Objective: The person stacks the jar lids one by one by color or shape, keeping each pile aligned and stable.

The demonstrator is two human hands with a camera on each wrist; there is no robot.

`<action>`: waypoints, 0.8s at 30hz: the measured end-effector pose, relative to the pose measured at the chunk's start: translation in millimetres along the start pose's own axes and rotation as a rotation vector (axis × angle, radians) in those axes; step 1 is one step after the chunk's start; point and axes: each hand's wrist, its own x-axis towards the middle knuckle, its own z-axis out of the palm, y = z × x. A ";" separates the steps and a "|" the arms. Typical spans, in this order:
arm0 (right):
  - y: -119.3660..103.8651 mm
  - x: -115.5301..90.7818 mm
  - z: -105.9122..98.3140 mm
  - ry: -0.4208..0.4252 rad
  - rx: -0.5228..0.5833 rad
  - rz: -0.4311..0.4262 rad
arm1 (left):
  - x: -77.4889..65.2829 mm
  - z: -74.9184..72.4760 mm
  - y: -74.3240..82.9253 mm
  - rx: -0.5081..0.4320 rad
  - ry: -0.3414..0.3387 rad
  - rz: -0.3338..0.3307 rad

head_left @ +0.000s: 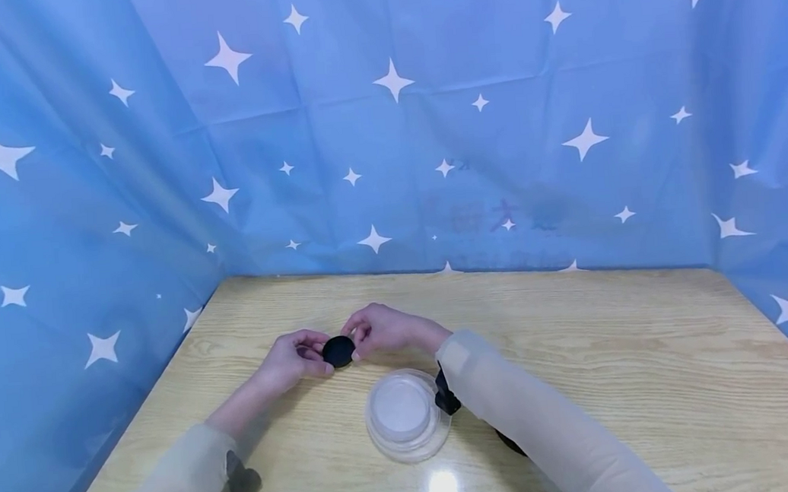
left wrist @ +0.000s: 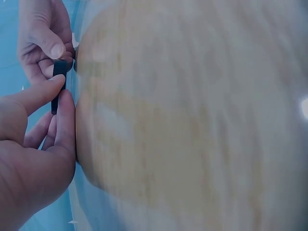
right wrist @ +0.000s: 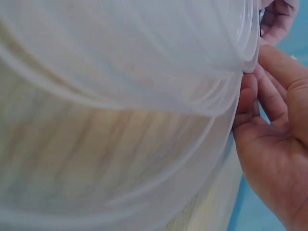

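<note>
A small black round disc [head_left: 339, 352], which looks like a lid, is held low over the far left of the wooden table; contact with the table cannot be told. My left hand [head_left: 297, 359] pinches its left edge between thumb and fingers. On the opposite edge, my right hand [head_left: 386, 329] grips with thumb and fingertips. Seen edge-on in the left wrist view, the disc [left wrist: 58, 86] stands between both hands. Just nearer than the right hand is a round translucent plastic container [head_left: 402, 413], which fills much of the right wrist view and hides part of that hand there.
The wooden table [head_left: 614, 352] ends at a blue star-printed curtain [head_left: 496, 132] behind and on both sides. Under the right forearm another dark object [head_left: 511, 442] is mostly hidden. Black wrist cameras sit on both sleeves, the right one close to the container.
</note>
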 end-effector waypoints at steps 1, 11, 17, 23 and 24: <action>0.8 -1.4 -1.0 -0.001 0.005 0.000 | 0.2 0.9 0.6 -0.007 -0.006 0.004; 5.9 -20.5 -15.6 0.001 0.058 -0.025 | 5.0 12.9 11.1 -0.050 -0.033 0.022; 2.9 -37.0 -26.7 0.009 0.029 -0.028 | 7.3 21.8 23.4 -0.088 -0.071 0.046; 0.8 -59.3 -37.2 0.038 0.008 -0.023 | 7.2 33.5 41.7 -0.092 -0.094 0.043; 0.7 -63.4 -39.1 0.044 0.010 -0.020 | 7.6 35.9 44.9 -0.092 -0.101 0.050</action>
